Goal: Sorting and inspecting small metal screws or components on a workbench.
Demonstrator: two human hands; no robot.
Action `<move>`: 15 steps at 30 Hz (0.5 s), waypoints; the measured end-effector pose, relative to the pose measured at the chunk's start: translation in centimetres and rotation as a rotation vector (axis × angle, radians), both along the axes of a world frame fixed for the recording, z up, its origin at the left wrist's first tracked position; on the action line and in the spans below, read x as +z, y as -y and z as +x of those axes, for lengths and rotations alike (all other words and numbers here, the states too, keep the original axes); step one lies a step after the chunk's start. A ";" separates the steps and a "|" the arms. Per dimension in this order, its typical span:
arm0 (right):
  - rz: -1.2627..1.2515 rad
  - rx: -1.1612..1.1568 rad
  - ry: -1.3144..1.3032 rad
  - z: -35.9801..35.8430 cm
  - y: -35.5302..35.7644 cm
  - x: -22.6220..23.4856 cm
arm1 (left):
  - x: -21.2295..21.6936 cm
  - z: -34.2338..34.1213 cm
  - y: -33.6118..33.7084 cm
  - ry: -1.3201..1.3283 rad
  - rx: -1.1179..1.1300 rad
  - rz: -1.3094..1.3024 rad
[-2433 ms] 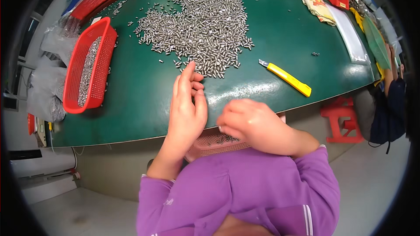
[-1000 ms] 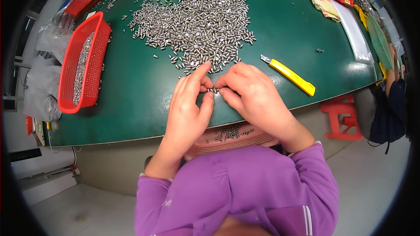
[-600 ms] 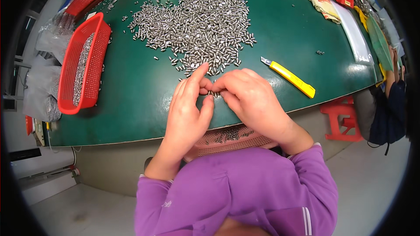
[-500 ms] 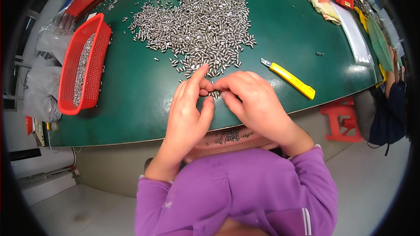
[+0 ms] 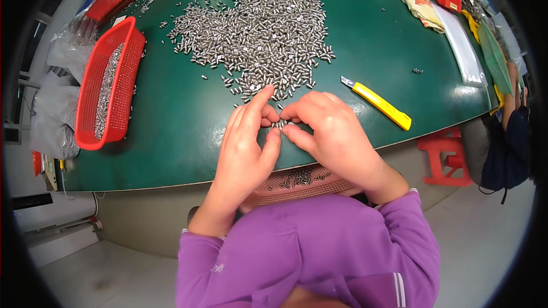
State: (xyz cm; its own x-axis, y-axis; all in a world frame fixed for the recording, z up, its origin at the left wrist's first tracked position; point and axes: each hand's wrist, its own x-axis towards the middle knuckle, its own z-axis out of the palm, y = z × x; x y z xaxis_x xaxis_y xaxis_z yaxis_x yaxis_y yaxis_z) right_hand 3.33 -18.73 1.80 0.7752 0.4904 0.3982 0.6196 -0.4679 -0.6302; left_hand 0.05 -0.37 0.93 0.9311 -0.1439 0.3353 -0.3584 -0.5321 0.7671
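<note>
A small cluster of short silvery metal parts (image 5: 279,125) sits between my fingertips near the table's front edge. My left hand (image 5: 244,142) is on its left side, with the index finger raised and the other fingers and thumb bent around the parts. From the right, my right hand (image 5: 337,128) closes its thumb and fingers against the same cluster. Fingertips partly hide the parts. Just beyond lies a large loose heap of the same metal parts (image 5: 262,40). A yellow utility knife (image 5: 381,105) rests to the right, its blade showing.
A red perforated basket (image 5: 128,88) holding metal parts stands at the left. Below the edge of the green table (image 5: 154,162), a pink basket (image 5: 274,195) with more parts sits by my lap. Cloth (image 5: 419,3) and plastic sheets (image 5: 461,51) line the right; a red stool (image 5: 446,157) stands beyond.
My right thumb and fingers have shifted slightly around the small cluster of metal parts. The left hand has barely moved, and the heap looks the same.
</note>
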 end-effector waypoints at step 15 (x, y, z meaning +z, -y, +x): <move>0.019 -0.032 -0.018 0.1 0.0 0.1 | -0.3 -0.1 0.1 0.045 0.047 0.016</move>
State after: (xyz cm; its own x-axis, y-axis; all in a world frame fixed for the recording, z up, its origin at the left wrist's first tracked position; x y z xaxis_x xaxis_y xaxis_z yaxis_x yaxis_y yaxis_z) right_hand 3.42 -18.70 1.94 0.7974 0.4576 0.3934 0.5933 -0.4749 -0.6500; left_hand -0.10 -0.49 0.61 0.9211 -0.1055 0.3747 -0.3662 -0.5611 0.7423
